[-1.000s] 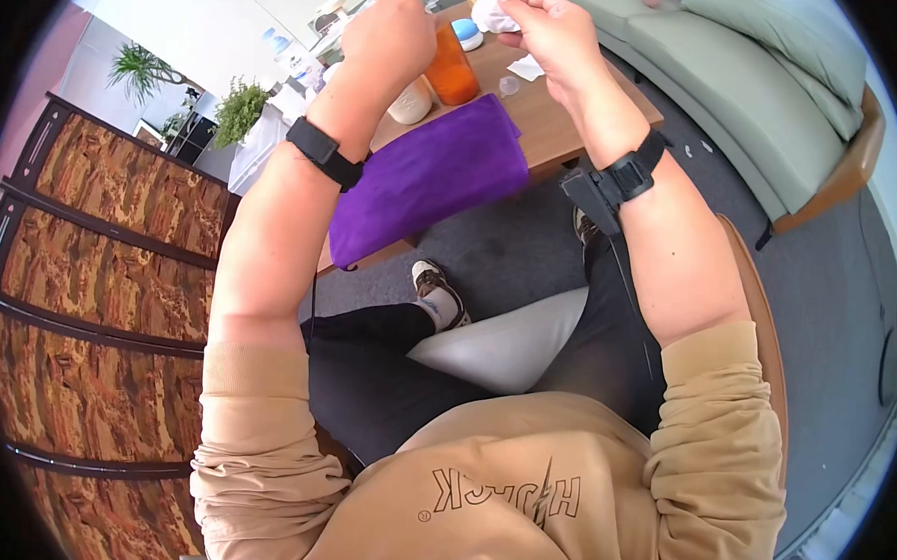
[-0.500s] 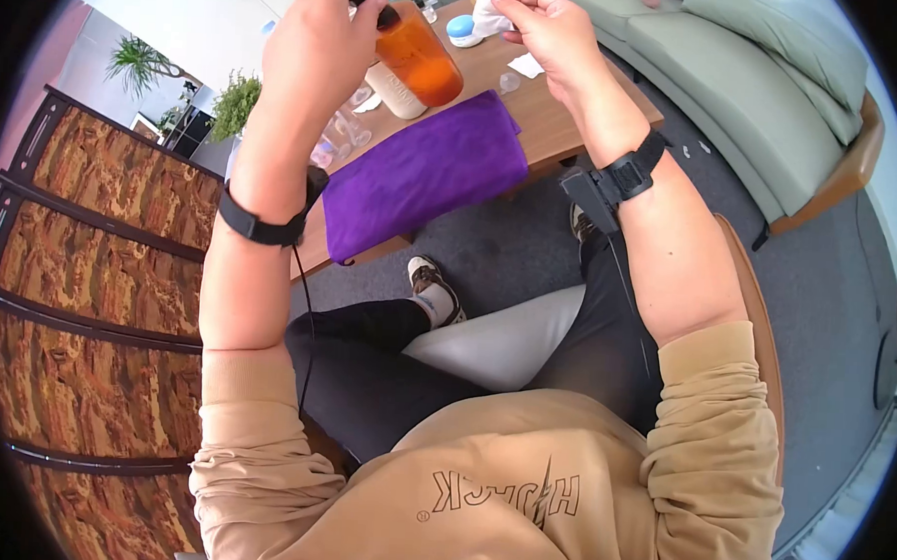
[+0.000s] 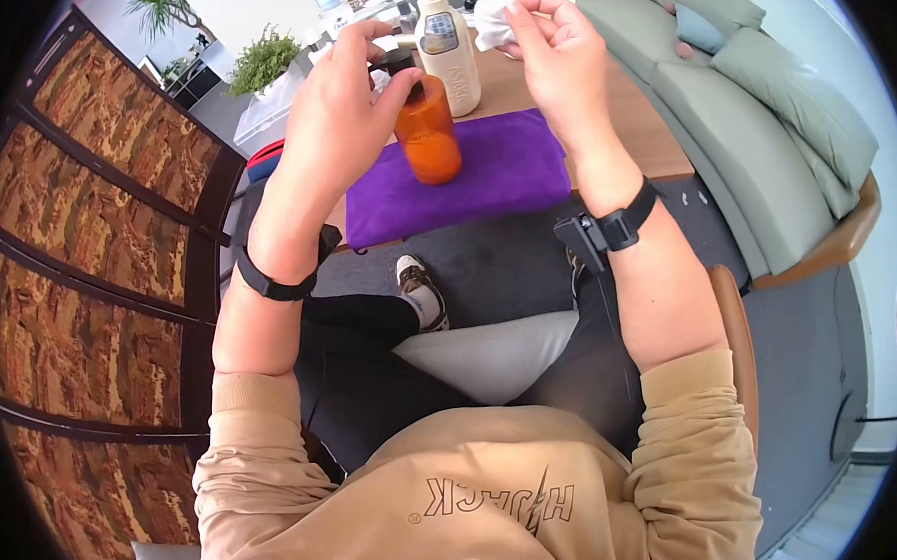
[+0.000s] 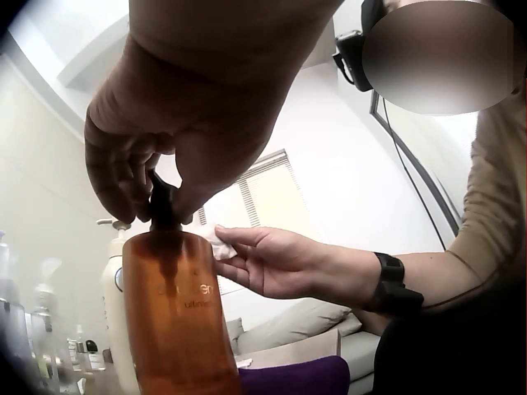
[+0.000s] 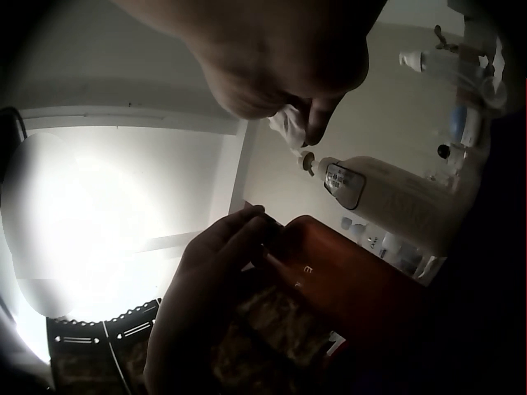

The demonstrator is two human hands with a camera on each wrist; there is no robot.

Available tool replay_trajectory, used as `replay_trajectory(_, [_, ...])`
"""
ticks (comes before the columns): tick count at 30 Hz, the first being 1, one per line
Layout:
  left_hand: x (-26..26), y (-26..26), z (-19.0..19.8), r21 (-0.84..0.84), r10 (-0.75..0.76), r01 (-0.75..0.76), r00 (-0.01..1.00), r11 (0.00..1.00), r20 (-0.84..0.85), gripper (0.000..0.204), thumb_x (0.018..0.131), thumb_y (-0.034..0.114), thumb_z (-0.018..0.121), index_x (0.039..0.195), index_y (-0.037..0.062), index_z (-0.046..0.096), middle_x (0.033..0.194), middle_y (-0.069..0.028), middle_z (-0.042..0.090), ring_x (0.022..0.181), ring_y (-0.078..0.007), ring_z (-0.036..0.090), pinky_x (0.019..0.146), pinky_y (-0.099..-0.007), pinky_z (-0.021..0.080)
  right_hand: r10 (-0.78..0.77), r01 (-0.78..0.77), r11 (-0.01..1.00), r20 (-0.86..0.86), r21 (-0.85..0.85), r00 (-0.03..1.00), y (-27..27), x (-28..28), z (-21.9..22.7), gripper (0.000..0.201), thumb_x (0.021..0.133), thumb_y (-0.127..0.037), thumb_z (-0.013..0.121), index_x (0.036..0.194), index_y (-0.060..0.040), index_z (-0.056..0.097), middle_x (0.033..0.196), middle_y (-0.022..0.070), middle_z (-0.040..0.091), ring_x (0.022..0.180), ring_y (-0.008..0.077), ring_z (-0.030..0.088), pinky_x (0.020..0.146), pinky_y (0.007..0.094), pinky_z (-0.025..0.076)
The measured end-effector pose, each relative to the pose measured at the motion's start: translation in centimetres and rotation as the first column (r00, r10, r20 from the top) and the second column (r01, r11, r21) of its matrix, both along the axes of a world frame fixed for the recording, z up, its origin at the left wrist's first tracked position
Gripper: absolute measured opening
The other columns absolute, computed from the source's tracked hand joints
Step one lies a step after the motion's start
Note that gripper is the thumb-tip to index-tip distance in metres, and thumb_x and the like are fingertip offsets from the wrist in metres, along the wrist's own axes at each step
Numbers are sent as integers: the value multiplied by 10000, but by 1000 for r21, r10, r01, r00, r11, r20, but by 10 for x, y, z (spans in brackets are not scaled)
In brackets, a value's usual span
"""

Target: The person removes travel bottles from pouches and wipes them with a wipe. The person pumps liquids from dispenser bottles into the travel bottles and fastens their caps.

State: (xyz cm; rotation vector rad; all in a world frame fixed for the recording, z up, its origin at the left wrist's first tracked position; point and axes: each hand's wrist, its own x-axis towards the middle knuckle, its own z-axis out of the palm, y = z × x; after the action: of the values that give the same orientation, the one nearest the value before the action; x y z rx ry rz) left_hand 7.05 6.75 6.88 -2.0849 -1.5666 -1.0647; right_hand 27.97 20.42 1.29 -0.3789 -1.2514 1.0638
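My left hand [image 3: 345, 120] grips the black pump top of an amber pump bottle [image 3: 432, 144]. The bottle stands nearly upright and overlaps the purple towel [image 3: 503, 177] in the head view; orange shows in its lower part. In the left wrist view, thumb and fingers close around the black pump [image 4: 165, 206]. Higher and to the right, my right hand [image 3: 567, 80] pinches a crumpled white tissue [image 3: 494, 24] between thumb and fingers. Just behind the amber bottle is a cream pump bottle [image 3: 459, 75] with a dark label, its pump top close by the tissue.
The wooden table [image 3: 630, 138] carries small bottles at its back left. A green sofa [image 3: 744, 163] runs along the right, and a patterned folding screen [image 3: 100, 235] stands at the left. Beyond the table's left end is a green plant [image 3: 265, 62].
The amber bottle has come towards me, from the back of the table to over the towel, and now stands more upright. My right hand still holds the tissue. The head view has shifted.
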Motion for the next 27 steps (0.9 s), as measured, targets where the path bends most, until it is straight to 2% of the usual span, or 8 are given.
replay_trajectory(2, [-4, 1, -6, -24, 7, -6, 999, 1000, 47, 453, 1056, 194, 858, 1431, -9, 707, 1129, -131, 794, 879, -193, 699, 785, -360, 592, -57, 56, 968, -5, 245, 998, -3, -21, 2, 234, 1175, -149, 693, 1317, 36, 698, 1036, 54, 817, 906, 138, 776, 832, 282, 618])
replay_trajectory(3, [-7, 4, -13, -7, -27, 28, 993, 1000, 114, 446, 1059, 189, 858, 1424, -18, 708, 1147, -123, 798, 883, -175, 696, 782, -352, 594, -21, -7, 976, 126, 219, 992, -12, -23, 4, 408, 1171, -222, 694, 1477, 42, 642, 1289, 198, 807, 1199, 302, 795, 1071, 399, 617])
replay_trajectory(8, [-21, 20, -59, 62, -167, 155, 915, 986, 367, 370, 1035, 201, 866, 1294, -36, 750, 1119, -179, 786, 995, -270, 780, 891, -404, 621, -124, 12, 909, 242, 416, 962, -42, -54, 4, 249, 1100, -215, 824, 1298, -68, 787, 1161, 104, 878, 1015, 199, 864, 869, 348, 681])
replay_trajectory(10, [-18, 20, -69, -32, -155, 210, 808, 977, 568, 329, 1073, 169, 820, 1317, -40, 749, 1170, -150, 818, 1073, -210, 791, 949, -363, 622, -326, 48, 701, 261, 711, 909, -47, -60, 1, 267, 1067, -182, 837, 1312, -81, 809, 1189, 121, 872, 1041, 268, 864, 890, 357, 685])
replay_trajectory(12, [-13, 21, -80, 74, -280, 354, 578, 932, 767, 290, 1104, 132, 774, 1336, -42, 753, 1218, -115, 836, 1128, -158, 784, 983, -330, 623, -336, 38, 707, 287, 706, 897, -46, -61, 1, 283, 1039, -151, 839, 1314, -86, 827, 1215, 131, 867, 1059, 303, 855, 903, 360, 686])
replay_trajectory(18, [-11, 26, -76, 49, -271, 397, 528, 917, 805, 307, 1109, 147, 786, 1364, -22, 776, 1184, -78, 848, 1097, -127, 786, 966, -311, 630, -291, 25, 823, 383, 567, 877, -44, -49, 6, 282, 1060, -22, 803, 1335, -46, 861, 1291, 110, 877, 1146, 174, 844, 982, 309, 677])
replay_trajectory(24, [-10, 27, -83, 28, -236, 336, 598, 942, 766, 368, 1081, 202, 833, 1360, -29, 770, 1165, -105, 831, 1054, -153, 775, 943, -334, 621, -305, 96, 762, 224, 640, 926, -39, -52, -6, 210, 1078, -32, 810, 1270, 30, 868, 1273, 128, 875, 1123, 152, 822, 987, 300, 676])
replay_trajectory(27, [-9, 21, -88, 81, -325, 395, 605, 915, 726, 571, 1037, 222, 896, 1465, -65, 652, 1386, -166, 727, 1242, -244, 715, 1083, -396, 579, -205, 43, 893, 321, 447, 925, -38, -44, -17, 248, 1107, -25, 773, 1338, 48, 828, 1269, 133, 866, 1139, 162, 816, 981, 304, 679])
